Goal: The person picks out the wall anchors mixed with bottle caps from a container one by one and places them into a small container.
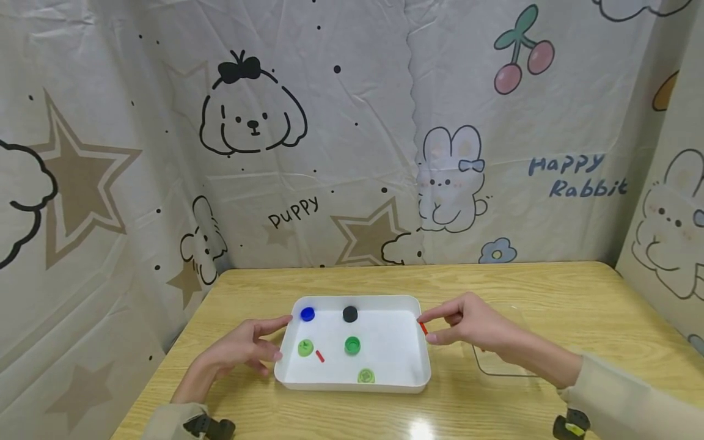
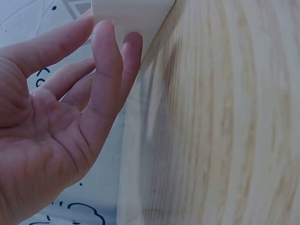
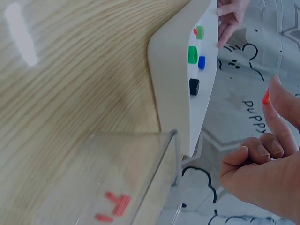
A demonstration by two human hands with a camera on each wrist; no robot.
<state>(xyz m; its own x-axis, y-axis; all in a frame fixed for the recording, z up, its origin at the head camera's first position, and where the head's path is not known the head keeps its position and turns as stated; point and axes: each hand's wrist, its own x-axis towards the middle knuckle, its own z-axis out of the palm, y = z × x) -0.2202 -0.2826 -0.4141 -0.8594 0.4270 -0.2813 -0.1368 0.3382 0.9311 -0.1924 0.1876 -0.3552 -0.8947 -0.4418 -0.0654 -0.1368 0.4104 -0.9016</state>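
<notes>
My right hand (image 1: 467, 321) pinches a small red stick (image 1: 423, 328) between thumb and index fingertip, beside the tray's right rim in the head view. The right wrist view shows that stick (image 3: 266, 97) too, with the other fingers curled in. A white shallow tray (image 1: 393, 348) stands on the table. Its left wall is touched by the fingertips of my left hand (image 1: 242, 345), spread along it. Inside lie a blue cap (image 1: 307, 314), a black cap (image 1: 349, 314), a green cap (image 1: 352, 345), two light green caps (image 1: 305, 348) and another red stick (image 1: 320, 355).
To the tray's right is a clear plastic box (image 1: 508, 374), partly hidden under my right forearm. Several red sticks (image 3: 121, 205) lie in it. Behind the wooden table (image 1: 341, 412) hangs a printed cloth (image 1: 363, 153), which also encloses both sides.
</notes>
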